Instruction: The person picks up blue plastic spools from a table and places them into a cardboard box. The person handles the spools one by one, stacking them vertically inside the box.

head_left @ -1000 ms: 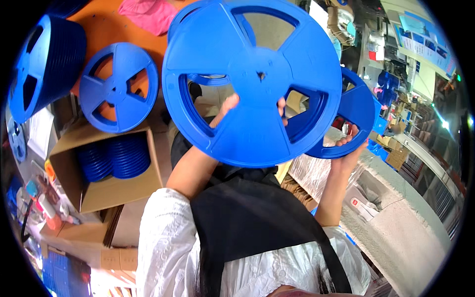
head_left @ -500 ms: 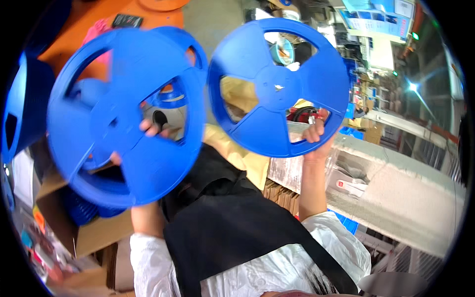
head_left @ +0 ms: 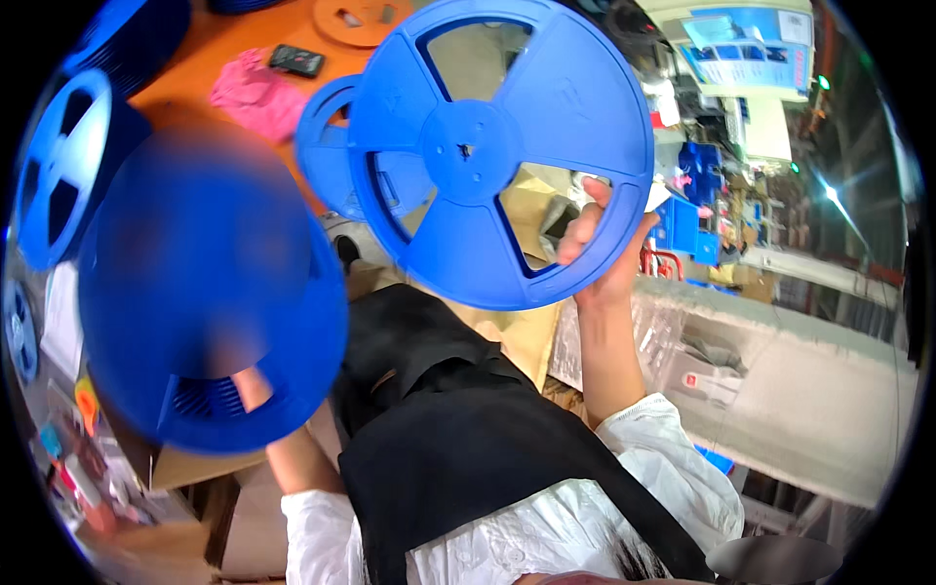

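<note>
My right hand [head_left: 597, 255] has lifted its gripped blue reel [head_left: 499, 151] higher, my left hand [head_left: 252, 385] swung its blurred reel [head_left: 210, 292] down, over the orange table [head_left: 210, 49].

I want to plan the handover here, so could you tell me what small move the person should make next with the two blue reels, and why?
Probably lower the left hand's reel toward the open box of stacked reels just below it. That reel is blurred and low over the box, while the right hand holds the other reel up by its rim, fingers through a cut-out.
</note>
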Available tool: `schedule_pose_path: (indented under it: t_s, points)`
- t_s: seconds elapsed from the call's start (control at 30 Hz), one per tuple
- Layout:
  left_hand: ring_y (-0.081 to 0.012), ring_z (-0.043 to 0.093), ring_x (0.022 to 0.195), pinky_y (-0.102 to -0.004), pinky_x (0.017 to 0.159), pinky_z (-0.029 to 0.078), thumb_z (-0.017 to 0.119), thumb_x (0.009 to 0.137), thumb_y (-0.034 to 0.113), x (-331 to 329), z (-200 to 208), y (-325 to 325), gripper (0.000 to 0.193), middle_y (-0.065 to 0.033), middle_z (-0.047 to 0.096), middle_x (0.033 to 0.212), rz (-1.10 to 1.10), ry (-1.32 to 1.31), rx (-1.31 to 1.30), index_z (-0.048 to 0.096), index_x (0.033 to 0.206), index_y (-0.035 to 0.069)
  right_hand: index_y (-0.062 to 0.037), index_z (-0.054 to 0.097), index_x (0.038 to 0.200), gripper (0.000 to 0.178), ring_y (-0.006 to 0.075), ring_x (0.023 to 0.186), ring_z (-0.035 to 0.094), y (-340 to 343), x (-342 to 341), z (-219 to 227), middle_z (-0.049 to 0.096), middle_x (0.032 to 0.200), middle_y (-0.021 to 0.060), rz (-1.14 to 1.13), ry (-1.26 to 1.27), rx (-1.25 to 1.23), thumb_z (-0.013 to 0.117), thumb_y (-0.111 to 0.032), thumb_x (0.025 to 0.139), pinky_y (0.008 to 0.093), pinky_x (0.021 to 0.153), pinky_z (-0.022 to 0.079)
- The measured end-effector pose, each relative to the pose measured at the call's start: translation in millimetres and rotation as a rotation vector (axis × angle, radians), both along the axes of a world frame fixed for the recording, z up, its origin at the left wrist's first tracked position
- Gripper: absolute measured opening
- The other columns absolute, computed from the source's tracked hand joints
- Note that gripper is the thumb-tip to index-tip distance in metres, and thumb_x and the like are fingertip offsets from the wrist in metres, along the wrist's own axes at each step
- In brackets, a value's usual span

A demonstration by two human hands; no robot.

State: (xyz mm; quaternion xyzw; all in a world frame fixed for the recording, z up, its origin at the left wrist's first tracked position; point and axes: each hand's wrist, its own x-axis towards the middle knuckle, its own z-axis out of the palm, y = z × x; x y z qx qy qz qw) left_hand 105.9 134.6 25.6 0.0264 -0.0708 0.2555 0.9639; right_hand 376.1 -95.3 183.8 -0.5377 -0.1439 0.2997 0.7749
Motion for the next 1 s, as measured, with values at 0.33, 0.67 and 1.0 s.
schedule_pose_path:
  t_s: [0.33, 0.67, 1.0]
  points:
    - [-0.0300, 0.044, 0.129, -0.0494, 0.115, 0.028, 0.081, 0.074, 0.035, 38, 35, -42, 0.090, -0.0102, 0.048, 0.126, -0.291, 0.102, -0.123, 0.030, 0.144, 0.010, -0.0016, 0.049, 0.135, 0.058, 0.0346, 0.130, 0.049, 133, -187, -14, 0.052, 0.139, 0.0180, 0.789, -0.915, -0.342, 0.072, -0.006, 0.082, 0.0410, 0.106, 0.043]
    - [-0.0309, 0.045, 0.129, -0.0501, 0.114, 0.029, 0.082, 0.073, 0.034, 34, 27, -51, 0.090, -0.0112, 0.048, 0.129, -0.300, -0.012, -0.171, 0.031, 0.144, 0.010, -0.0023, 0.039, 0.144, 0.066, 0.0352, 0.141, 0.035, 122, -192, -5, 0.037, 0.151, 0.0185, 1.128, -0.696, -0.365, 0.069, -0.011, 0.085, 0.0421, 0.113, 0.033]
    - [-0.0319, 0.045, 0.129, -0.0508, 0.113, 0.030, 0.082, 0.072, 0.033, 66, 15, -61, 0.091, -0.0121, 0.047, 0.131, -0.325, -0.137, -0.195, 0.032, 0.145, 0.010, -0.0018, 0.056, 0.131, 0.057, 0.0378, 0.128, 0.051, 156, -109, 26, 0.055, 0.136, 0.0188, 0.636, -1.562, -0.542, 0.075, -0.015, 0.079, 0.0446, 0.104, 0.042]
